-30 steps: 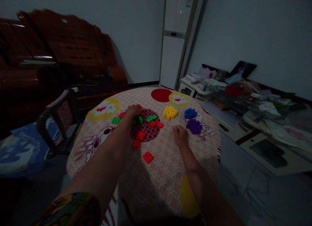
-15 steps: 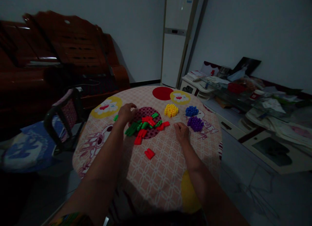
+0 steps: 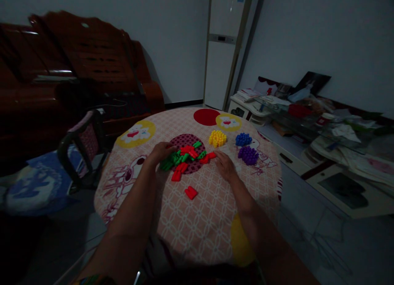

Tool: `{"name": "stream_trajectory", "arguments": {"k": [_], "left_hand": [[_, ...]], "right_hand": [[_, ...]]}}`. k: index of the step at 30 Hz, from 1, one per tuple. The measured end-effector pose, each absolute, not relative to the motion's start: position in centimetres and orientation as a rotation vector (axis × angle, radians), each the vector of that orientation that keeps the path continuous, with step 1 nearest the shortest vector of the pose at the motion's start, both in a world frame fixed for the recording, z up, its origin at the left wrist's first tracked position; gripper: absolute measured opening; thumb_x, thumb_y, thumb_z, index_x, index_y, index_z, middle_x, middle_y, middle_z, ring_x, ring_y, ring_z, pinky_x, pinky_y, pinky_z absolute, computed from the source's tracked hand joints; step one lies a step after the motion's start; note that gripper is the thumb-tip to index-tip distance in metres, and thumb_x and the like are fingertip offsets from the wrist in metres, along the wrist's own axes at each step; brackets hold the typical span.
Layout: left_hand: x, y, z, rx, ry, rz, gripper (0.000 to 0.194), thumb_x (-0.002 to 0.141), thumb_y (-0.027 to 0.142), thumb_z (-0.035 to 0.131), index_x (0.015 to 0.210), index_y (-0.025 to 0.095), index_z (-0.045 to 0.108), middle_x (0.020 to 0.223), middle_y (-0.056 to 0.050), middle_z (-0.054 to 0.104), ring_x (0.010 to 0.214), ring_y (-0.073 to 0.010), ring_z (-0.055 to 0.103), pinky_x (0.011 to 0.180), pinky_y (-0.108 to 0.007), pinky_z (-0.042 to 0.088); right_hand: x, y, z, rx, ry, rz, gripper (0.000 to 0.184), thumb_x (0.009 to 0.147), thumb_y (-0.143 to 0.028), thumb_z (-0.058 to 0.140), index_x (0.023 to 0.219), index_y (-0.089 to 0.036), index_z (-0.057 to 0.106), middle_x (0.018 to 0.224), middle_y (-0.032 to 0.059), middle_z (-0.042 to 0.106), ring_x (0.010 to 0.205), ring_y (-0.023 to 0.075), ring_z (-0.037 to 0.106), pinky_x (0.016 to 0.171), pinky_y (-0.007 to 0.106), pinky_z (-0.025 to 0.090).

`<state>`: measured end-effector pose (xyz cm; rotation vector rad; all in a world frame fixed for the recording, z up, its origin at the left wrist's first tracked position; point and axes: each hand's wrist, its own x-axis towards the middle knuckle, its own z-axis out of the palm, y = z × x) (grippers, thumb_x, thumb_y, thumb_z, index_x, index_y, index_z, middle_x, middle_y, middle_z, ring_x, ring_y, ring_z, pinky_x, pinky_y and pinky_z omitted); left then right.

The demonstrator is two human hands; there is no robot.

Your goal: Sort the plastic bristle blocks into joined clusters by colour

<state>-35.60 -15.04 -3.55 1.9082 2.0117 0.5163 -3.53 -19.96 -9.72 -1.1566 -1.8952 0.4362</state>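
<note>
On the round cloth-covered table lies a loose pile of green plastic pieces [image 3: 168, 163] and red plastic pieces [image 3: 188, 151]. My left hand [image 3: 160, 152] rests against the pile's left side, its fingers stretched over the green pieces, with the fingertips partly hard to make out. At the pile's right edge, my right hand [image 3: 225, 166] lies low with extended fingers, the tips touching or very near a red piece [image 3: 208, 157]. Another red piece [image 3: 191, 192] lies apart, nearer to me. Yellow pieces [image 3: 217, 138], blue pieces [image 3: 243, 139] and purple pieces [image 3: 248, 155] stand in separate clusters beyond my right hand.
The patterned tablecloth [image 3: 197, 227] covers the table. A small chair [image 3: 84, 149] stands at the left, before a wooden sofa [image 3: 92, 59]. Along the right wall runs a low cabinet [image 3: 295, 149] cluttered with papers, bags and a cup [image 3: 324, 119].
My left hand has moved toward me, onto the green pieces; the green piece at its left no longer shows there. My right hand has shifted toward the pile and its fingers have straightened.
</note>
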Motion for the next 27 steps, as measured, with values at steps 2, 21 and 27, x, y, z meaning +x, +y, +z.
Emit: {"name": "stream_trajectory", "arguments": {"k": [2, 21, 27], "left_hand": [[-34.7, -15.4, -3.0, 1.945, 1.983, 0.465, 0.030, 0.085, 0.039, 0.059, 0.098, 0.021, 0.080, 0.089, -0.005, 0.079, 0.090, -0.0244, 0.070, 0.081, -0.030, 0.054], [-22.8, -19.2, -2.6, 2.567, 1.662, 0.275, 0.027, 0.087, 0.039, 0.066, 0.099, 0.018, 0.076, 0.100, -0.015, 0.076, 0.100, -0.0302, 0.070, 0.085, -0.037, 0.050], [-22.4, -19.8, -3.4, 2.460, 1.715, 0.285, 0.024, 0.089, 0.028, 0.057, 0.105, 0.018, 0.072, 0.106, -0.015, 0.075, 0.100, -0.0276, 0.071, 0.079, -0.033, 0.050]], "right_hand": [[-4.0, -20.1, -9.6, -1.124, -1.964, 0.498, 0.043, 0.095, -0.036, 0.047, 0.130, -0.023, 0.070, 0.134, 0.0097, 0.069, 0.132, 0.0246, 0.058, 0.120, 0.046, 0.039], [-4.9, -20.7, -8.7, -1.187, -1.545, 0.701, 0.031, 0.085, -0.044, 0.056, 0.093, -0.021, 0.074, 0.092, 0.0074, 0.077, 0.088, 0.0237, 0.073, 0.082, 0.036, 0.058], [-4.8, -20.5, -9.0, -1.221, -1.435, 0.760, 0.033, 0.082, -0.046, 0.057, 0.093, -0.020, 0.074, 0.081, 0.0041, 0.075, 0.070, 0.0195, 0.070, 0.070, 0.033, 0.058]]}}
